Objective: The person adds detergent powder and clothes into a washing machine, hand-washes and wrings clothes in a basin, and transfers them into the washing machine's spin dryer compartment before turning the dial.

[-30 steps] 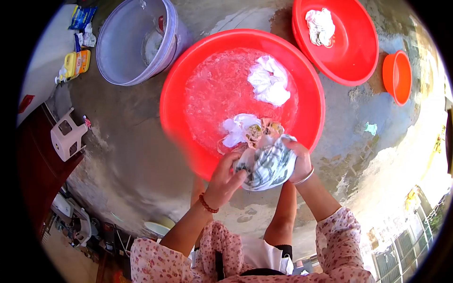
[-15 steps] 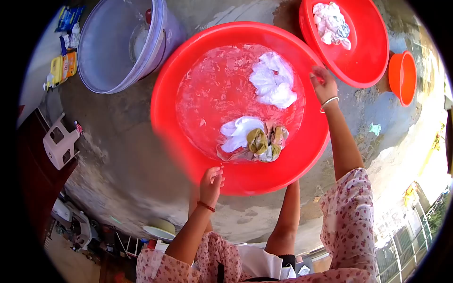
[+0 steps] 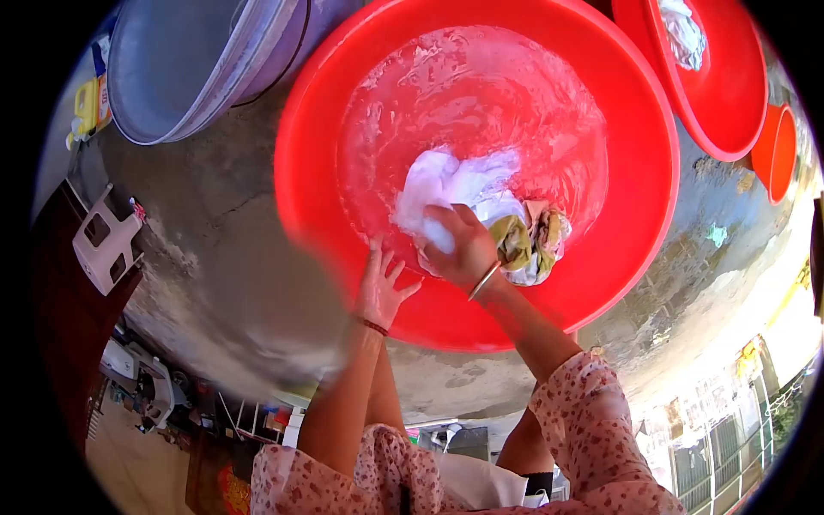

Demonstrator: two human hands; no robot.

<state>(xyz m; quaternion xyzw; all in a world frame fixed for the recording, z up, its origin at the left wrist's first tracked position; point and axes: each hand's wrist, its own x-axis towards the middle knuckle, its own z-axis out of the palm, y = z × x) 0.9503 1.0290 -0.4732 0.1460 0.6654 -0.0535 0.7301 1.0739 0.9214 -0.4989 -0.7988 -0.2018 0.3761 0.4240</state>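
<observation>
A large red basin [image 3: 639,227] holds water with wet laundry in it. My right hand [image 3: 463,249] is inside the basin, its fingers closed on a wet white cloth [image 3: 425,180] that trails in the water. Close by on the right lies a bunched olive, pink and white cloth [image 3: 549,236], partly in the water. My left hand [image 3: 384,283] is open over the near left rim, fingers spread, with nothing in it. The tips of my right fingers are partly hidden by the cloth.
A pale purple bucket [image 3: 193,86] stands at upper left, near a yellow bottle [image 3: 86,107]. Another red basin [image 3: 725,94] with white laundry [image 3: 682,34] and a small orange basin [image 3: 777,154] stand at right. A pale plastic stool [image 3: 107,240] is at far left.
My right hand has moved from the right rim into the basin, onto the white cloth. White cloth now lies together near the olive bundle. My left hand has spread its fingers; the view has shifted.
</observation>
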